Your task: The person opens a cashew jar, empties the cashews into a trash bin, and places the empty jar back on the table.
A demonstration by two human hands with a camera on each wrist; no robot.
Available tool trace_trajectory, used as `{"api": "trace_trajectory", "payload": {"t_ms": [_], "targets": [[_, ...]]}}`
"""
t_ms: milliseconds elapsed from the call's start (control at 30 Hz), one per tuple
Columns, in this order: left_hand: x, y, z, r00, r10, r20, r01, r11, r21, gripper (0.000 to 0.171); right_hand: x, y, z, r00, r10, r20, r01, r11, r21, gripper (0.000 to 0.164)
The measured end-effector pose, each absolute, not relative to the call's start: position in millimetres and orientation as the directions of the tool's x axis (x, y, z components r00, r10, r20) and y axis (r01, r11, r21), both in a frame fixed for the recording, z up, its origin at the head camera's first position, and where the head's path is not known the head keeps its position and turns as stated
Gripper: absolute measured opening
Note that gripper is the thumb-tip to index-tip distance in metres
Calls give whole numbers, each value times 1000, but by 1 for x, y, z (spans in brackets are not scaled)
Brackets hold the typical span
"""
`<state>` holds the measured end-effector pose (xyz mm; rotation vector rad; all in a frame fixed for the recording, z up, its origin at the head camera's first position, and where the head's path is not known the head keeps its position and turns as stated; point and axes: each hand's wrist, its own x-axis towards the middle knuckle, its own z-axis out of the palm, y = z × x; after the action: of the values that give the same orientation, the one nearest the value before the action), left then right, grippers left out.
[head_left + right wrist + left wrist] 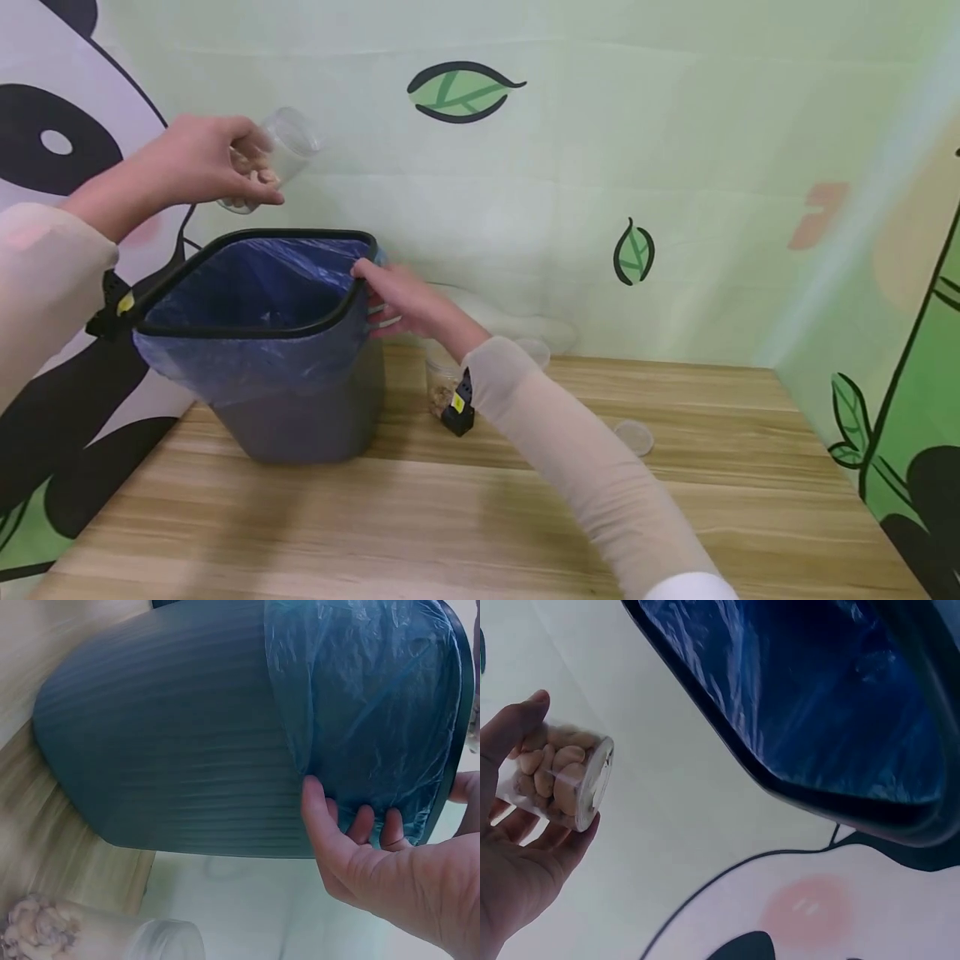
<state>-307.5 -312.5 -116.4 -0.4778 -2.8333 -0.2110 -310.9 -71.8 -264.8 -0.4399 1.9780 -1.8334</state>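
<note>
My left hand (202, 162) grips a clear jar (291, 142) above the back left part of a trash bin (300, 425). The jar leans, with its mouth up and to the right. Tan nut-like pieces (555, 769) fill its lower part in the left wrist view. With my right hand (408, 300) I hold the bin's right side, thumb over the black rim (247, 333) and fingers against the outside. A blue bin liner (360, 697) is folded over that rim. The bottom of the bin's inside is hidden.
Behind my right forearm stands another clear jar (438, 387) with tan pieces at its bottom, partly hidden. A round clear lid (634, 437) lies on the wooden table (420, 533). A printed cloth backdrop (525, 167) rises behind the table.
</note>
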Motion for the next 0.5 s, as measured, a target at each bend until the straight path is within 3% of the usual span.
{"api": "trace_trajectory", "payload": {"t_ms": [233,433,500], "targets": [[-317,-327,-119,-918,307,251,336,938,82,70,-307,-72,-266,-868,-486,-102,89,50,-995,30],[-327,-334,-122,-930,310,199,330,941,76,64,-308,-75,-267,-873,-472,-121,120,32,-992,60],[-331,-339,-121,-932,319,174,332,942,53,62,-308,-77,-268,-871,-475,-125,127,28,-991,63]]}}
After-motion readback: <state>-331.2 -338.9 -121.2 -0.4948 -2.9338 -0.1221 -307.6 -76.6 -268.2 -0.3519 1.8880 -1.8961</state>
